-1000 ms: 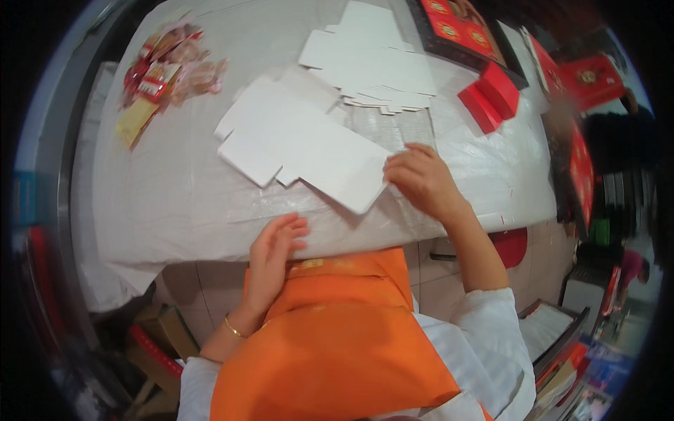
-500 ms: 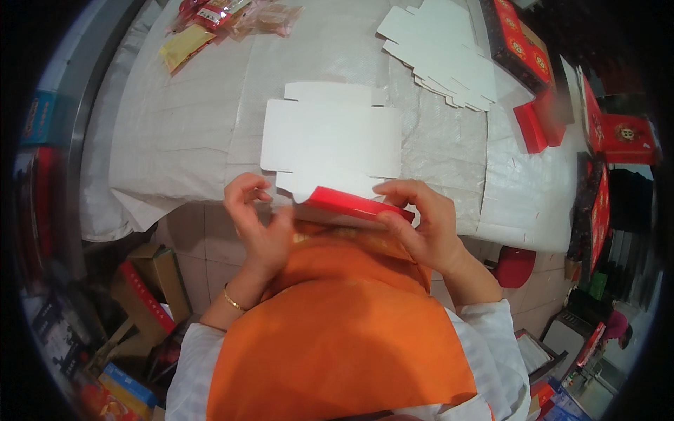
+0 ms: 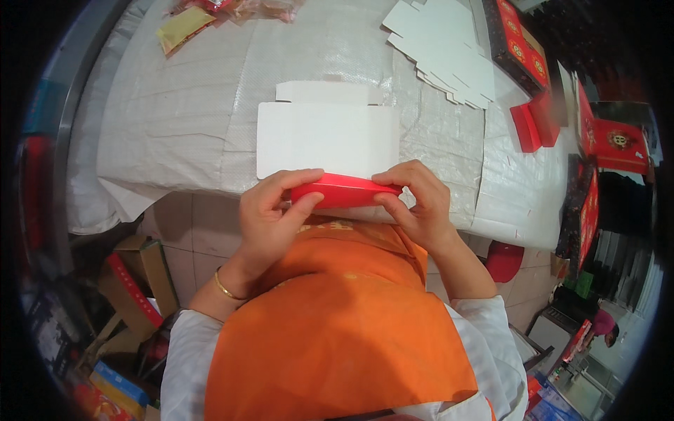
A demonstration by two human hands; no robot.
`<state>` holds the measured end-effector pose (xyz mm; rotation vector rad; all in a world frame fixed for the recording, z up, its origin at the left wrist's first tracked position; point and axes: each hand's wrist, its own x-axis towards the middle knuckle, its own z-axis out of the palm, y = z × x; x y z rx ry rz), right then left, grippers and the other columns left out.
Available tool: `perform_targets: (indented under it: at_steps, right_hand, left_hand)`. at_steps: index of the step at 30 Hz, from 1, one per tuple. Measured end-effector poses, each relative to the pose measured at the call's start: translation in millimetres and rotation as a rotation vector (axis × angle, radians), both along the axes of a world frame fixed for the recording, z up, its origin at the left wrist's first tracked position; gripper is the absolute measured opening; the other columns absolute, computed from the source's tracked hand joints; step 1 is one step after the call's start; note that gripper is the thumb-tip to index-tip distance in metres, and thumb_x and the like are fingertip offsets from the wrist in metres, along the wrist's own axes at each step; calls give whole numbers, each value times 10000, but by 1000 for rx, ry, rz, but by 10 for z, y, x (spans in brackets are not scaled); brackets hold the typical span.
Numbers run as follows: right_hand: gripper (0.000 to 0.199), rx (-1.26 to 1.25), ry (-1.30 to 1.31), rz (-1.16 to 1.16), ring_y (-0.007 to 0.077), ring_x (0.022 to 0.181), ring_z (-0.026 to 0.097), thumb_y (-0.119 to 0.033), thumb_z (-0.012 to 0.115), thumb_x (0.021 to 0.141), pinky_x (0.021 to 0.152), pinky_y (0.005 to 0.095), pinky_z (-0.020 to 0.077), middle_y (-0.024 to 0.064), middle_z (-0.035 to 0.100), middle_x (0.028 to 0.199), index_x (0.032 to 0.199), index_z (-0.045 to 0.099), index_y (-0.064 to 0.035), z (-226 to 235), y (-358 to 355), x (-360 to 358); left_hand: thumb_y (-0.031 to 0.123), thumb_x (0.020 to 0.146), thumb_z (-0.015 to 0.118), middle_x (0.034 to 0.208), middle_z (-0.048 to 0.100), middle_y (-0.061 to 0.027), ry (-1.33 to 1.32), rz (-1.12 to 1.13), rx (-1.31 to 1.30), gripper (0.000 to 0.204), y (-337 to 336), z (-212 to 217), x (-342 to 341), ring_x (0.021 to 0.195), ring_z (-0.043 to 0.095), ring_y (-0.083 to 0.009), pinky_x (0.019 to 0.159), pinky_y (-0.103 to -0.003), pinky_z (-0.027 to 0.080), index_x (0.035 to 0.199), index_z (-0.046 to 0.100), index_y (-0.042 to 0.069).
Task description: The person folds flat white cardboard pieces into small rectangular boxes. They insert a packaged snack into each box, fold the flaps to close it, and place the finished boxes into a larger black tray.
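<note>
A cardboard box blank (image 3: 324, 137) lies at the table's near edge, white inside face up. Its near end is folded up and shows a red outer side. My left hand (image 3: 277, 207) pinches the left end of that red fold between thumb and fingers. On the right end, my right hand (image 3: 418, 200) grips in the same way, thumb in front and fingers behind. The far part of the blank rests flat on the white sheeting, with a narrow flap at its far end.
A stack of flat white box blanks (image 3: 446, 52) lies at the far right. Beside it are red patterned boxes (image 3: 519, 45) and small red boxes (image 3: 533, 125). Wrapped packets (image 3: 184, 29) lie far left. An open brown carton (image 3: 144, 281) stands below the table at left.
My left hand has come in from beside the blank and closed on the red fold's left end. The fold now sits straighter, with its red side facing me.
</note>
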<state>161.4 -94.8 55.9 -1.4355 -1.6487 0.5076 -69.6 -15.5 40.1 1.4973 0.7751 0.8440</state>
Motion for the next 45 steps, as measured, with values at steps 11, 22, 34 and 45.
perform_targets:
  at_steps: [11,22,34,45]
  right_hand:
    - [266,-205,21,100,277,865,662,-162,715,865,766,364,531,127,687,977,1093,669,-33,98,405,186]
    - [267,-403,-359,157,323,796,673,-219,659,921,744,372,534,159,718,896,1097,692,-20,-36,1498,105]
    - [212,-517,10,298,199,829,647,-153,609,964,753,310,519,111,694,924,1080,732,-25,158,993,97]
    - [236,-391,102,312,150,831,570,-52,649,892,695,259,464,75,610,960,1104,752,-67,374,565,9]
  left_hand:
    - [-38,920,643,1016,665,-69,-100,-150,-511,236,-41,-115,0,925,631,-98,829,-244,531,1146,591,4]
    - [-4,942,627,1064,647,-51,-133,-89,-465,207,-99,-91,-27,977,607,-87,867,-246,510,1145,586,1]
    - [10,953,614,1098,626,-55,-158,20,-495,201,-147,-74,48,989,590,-91,887,-253,494,1146,563,-6]
    - [9,925,645,1111,637,-103,-63,129,-407,239,-214,65,89,1009,622,-127,883,-278,530,1144,554,-24]
